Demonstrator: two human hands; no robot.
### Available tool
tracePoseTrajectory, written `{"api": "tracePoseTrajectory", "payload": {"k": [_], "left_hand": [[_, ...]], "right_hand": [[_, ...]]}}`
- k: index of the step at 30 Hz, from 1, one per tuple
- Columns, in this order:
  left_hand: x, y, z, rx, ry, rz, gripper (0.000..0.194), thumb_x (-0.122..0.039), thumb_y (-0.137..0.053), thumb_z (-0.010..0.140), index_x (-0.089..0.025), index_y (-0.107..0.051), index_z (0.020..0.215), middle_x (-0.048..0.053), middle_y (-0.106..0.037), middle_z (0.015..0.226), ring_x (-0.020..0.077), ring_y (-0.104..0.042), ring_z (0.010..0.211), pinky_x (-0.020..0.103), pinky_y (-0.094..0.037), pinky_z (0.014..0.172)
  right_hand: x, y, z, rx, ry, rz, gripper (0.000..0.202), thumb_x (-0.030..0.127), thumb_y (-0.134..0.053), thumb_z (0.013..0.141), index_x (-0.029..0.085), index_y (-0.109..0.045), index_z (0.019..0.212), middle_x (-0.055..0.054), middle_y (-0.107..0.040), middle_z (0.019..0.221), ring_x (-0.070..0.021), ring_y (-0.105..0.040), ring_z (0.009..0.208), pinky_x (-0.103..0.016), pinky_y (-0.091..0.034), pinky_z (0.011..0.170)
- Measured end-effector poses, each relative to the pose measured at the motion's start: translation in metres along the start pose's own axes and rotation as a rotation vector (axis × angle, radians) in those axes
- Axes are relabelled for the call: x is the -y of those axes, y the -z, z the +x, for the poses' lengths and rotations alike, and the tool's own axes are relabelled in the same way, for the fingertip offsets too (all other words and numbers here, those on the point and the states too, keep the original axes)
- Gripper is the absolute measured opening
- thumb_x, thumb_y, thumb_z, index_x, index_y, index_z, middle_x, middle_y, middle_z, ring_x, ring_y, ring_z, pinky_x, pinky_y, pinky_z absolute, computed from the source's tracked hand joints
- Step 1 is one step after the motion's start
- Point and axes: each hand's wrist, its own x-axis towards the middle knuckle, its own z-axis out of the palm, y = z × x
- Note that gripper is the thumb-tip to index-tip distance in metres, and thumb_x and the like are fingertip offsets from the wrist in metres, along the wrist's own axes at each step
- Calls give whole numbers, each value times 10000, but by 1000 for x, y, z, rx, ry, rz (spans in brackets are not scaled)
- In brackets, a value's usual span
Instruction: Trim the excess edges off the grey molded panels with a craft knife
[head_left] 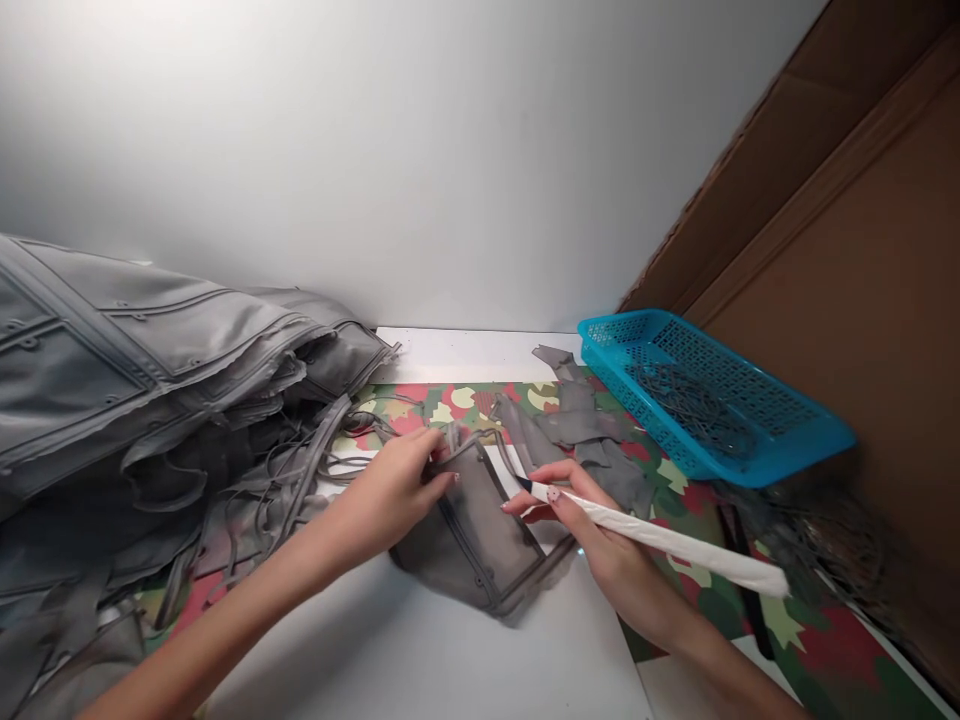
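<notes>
A grey fabric piece (480, 535) with dark seams and small loops lies over a white board (420, 650). My left hand (409, 480) is closed on its upper left edge, thumb and fingers pinched together. In my right hand (577, 510) is a white-wrapped tool (675, 545) with a dark tip, held like a pen. Its tip points left, close to the thin strips at the fabric's upper edge. Whether the tip touches a strip cannot be made out.
Large grey fabric sheets (150, 340) are heaped at the left, with loose strips beside them. Grey scraps (585, 420) lie behind my right hand. A blue basket (787, 430) holds thin dark strips. Cardboard (840, 250) stands at the right. A dark tool (750, 600) lies on the camouflage cloth.
</notes>
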Motion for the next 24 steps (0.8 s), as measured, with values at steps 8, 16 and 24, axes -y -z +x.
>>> {"api": "tracePoseTrajectory", "payload": {"k": [8, 16, 24], "left_hand": [[-7, 20, -6, 228, 71, -683, 109, -291, -486, 809, -187, -476, 777, -23, -495, 742, 139, -494, 736, 236, -388, 643], [-18, 25, -12, 394, 57, -958, 125, -296, -466, 858, -193, -537, 863, -24, -553, 812, 118, -507, 776, 208, -396, 689], [-17, 22, -12, 157, 7, -541, 182, -343, -478, 839, -207, -599, 831, -20, -589, 764, 126, -498, 692, 204, -382, 594]], "right_hand": [[-9, -4, 1, -107, 73, -24, 206, 408, -453, 869, 218, -529, 836, -40, -649, 922, -210, -550, 961, -325, -388, 834], [-10, -1, 1, 76, 16, 272, 150, 333, -494, 861, 222, -583, 812, -44, -563, 1167, -203, -463, 1153, -329, -332, 960], [-10, 1, -1, 245, -15, 145, 181, 357, -580, 793, 180, -597, 760, -7, -560, 748, -136, -497, 708, -241, -370, 644]]}}
